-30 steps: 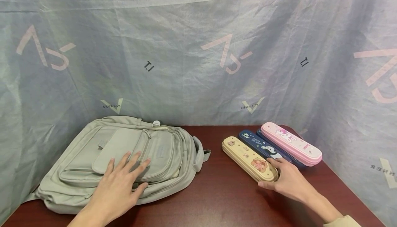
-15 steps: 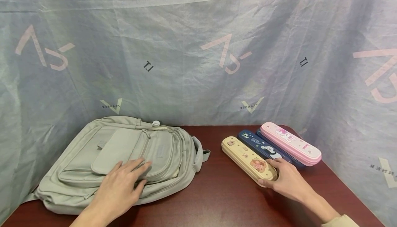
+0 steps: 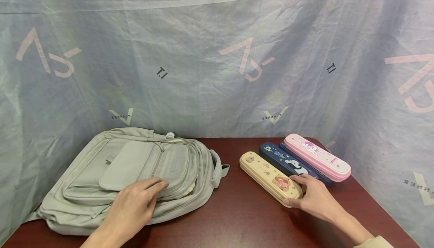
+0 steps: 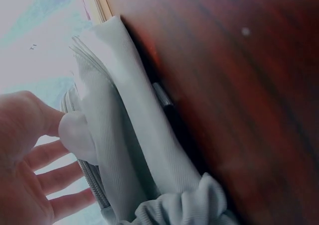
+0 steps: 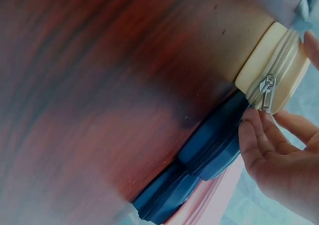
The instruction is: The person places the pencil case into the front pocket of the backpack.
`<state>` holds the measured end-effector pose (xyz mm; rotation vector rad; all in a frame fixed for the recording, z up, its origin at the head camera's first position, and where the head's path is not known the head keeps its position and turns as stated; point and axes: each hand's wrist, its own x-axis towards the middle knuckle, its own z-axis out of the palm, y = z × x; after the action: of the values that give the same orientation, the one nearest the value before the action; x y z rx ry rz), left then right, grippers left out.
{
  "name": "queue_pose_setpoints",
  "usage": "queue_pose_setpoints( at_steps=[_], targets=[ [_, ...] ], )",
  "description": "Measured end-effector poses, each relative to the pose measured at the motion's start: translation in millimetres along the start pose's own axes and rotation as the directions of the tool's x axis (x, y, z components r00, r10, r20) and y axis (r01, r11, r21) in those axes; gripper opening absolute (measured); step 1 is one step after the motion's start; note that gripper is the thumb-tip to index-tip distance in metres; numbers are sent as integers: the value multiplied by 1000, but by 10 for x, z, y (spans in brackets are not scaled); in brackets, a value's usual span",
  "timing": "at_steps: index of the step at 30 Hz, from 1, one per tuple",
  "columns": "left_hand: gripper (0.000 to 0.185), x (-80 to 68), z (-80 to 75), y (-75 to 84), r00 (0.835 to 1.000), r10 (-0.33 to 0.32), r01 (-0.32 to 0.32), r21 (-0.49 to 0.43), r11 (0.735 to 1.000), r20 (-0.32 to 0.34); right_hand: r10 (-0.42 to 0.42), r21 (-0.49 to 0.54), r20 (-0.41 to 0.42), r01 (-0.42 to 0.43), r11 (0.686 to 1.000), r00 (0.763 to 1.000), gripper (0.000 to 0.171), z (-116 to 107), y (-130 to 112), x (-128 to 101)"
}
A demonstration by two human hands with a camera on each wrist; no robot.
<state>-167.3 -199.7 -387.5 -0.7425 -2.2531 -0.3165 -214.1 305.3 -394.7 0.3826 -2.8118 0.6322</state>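
A grey-green backpack [image 3: 132, 165] lies on the table at the left, front pocket up. My left hand [image 3: 133, 204] grips its near pocket edge, fingers on top; in the left wrist view the thumb presses a pale rounded piece [image 4: 78, 135] beside the zipper. At the right, a yellow pencil case [image 3: 261, 171] with bear pictures is gripped at its near end by my right hand [image 3: 315, 197], thumb and fingers on opposite sides. Its metal zipper pull [image 5: 267, 91] shows in the right wrist view. A navy panda pencil case [image 3: 279, 157] lies alongside.
A pink rabbit pencil case [image 3: 317, 155] rests over a second, mostly hidden navy case [image 5: 162, 192]. Dark red tabletop [image 3: 227, 210] lies between backpack and cases. Grey printed cloth [image 3: 203, 71] hangs behind and at both sides.
My left hand's spread fingers have drawn together and bent over the pocket edge. The yellow pencil case has shifted slightly left and nearer in my right hand's grip.
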Motion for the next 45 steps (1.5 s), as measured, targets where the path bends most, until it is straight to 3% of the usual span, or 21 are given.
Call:
queue_pose_setpoints(
  at_steps=[5,10,15,19,26,34,41,45],
  targets=[
    [45,8,23,7,998,40,-41,-23,999,-40,10,40,20,-11,999,1000,84,-14,2,-6],
    [61,10,56,14,991,94,-99,-40,994,-99,4,85,41,-7,996,999,79,-20,19,-22],
    [61,18,54,46,992,116,-118,-48,992,-47,-9,104,30,6,995,1000,75,-18,20,-48],
    [53,23,59,71,994,109,-108,-31,994,10,-24,146,27,20,989,999,74,-20,49,-59],
    [46,26,52,86,997,61,-64,44,997,54,-149,240,-23,150,959,989,64,61,255,-54],
    [44,52,30,86,999,42,-43,45,998,22,-44,226,76,26,974,996,71,-52,94,-84],
    [56,98,2,86,999,32,-33,60,998,18,-63,262,120,29,965,991,70,-73,112,-90],
    [42,122,18,79,1000,-20,20,71,997,-5,-84,309,145,36,950,986,70,-85,130,-89]
  ],
)
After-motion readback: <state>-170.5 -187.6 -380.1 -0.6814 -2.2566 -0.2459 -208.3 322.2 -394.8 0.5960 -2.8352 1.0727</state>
